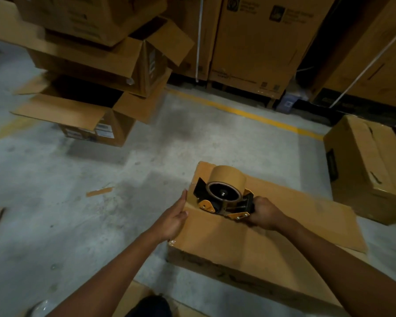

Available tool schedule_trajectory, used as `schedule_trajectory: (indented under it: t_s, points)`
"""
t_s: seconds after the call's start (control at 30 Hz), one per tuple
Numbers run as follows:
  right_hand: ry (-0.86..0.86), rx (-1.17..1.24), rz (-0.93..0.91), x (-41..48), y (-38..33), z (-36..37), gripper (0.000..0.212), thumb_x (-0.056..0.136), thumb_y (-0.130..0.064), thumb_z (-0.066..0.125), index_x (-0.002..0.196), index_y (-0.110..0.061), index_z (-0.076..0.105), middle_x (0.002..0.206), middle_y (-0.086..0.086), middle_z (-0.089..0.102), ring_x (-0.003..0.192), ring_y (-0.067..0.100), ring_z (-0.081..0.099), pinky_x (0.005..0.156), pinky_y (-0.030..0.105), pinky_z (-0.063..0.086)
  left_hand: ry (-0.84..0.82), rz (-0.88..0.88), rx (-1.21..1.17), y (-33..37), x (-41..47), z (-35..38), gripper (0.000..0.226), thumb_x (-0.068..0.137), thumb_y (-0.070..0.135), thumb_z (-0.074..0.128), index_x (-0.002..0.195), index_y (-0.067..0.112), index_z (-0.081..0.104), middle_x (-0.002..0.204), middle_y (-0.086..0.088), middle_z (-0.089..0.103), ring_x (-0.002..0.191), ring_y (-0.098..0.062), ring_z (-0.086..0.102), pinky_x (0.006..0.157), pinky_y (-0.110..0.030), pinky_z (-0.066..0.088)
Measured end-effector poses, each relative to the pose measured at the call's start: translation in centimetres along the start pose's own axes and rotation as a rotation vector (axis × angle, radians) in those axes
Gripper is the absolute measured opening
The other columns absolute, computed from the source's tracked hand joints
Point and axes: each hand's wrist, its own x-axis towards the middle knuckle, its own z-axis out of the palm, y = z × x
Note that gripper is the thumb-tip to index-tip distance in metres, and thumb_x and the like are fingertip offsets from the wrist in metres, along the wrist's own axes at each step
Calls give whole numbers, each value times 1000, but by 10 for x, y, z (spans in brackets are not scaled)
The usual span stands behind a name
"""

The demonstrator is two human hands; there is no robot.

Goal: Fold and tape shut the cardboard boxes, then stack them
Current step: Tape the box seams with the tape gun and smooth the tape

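Note:
A brown cardboard box (226, 243) lies on the concrete floor in front of me, its top flaps folded down. On its top rests a yellow and black tape dispenser (224, 195) with a roll of brown tape. My right hand (264, 213) grips the dispenser's handle. At the box's left edge, my left hand (175, 217) presses flat on the flap, fingers together.
A leaning stack of open cardboard boxes (89, 72) stands at the back left. A closed box (370, 165) sits to the right. Tall cartons (261, 42) line the back behind a yellow floor line (249, 115). A scrap of tape (100, 191) lies on the floor.

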Motion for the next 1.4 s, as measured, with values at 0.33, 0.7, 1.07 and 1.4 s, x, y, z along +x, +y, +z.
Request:
schedule_trajectory:
  t_s: [0.33,0.7,1.07,1.4]
  points:
    - [13,59,25,-2,1,4,19,80,-33,76,79,-14,74,67,4,73,61,14,69,67,36,58,12,237,1004,25,10,9,79,93,56,0,159,14,18,167,-4,4,152,-20,-18,119,-41,-16]
    - [1,15,43,-2,12,3,25,75,-48,74,67,-30,59,64,-9,64,69,14,66,71,35,56,14,208,992,30,10,21,66,102,57,11,148,18,37,163,-3,24,153,-17,8,124,-47,-4]
    - [37,26,140,-69,79,-31,24,79,-20,79,60,-26,66,56,-8,68,54,6,66,62,25,53,73,1,1012,47,15,55,75,101,59,9,158,14,-9,163,-6,-20,151,-21,-20,122,-50,-11]
    - [42,-25,121,-67,72,-34,24,78,-28,79,59,-28,65,61,-6,69,58,2,63,67,28,52,131,51,986,44,19,66,74,99,61,3,158,17,-9,164,-4,-17,151,-21,-21,122,-44,-11]
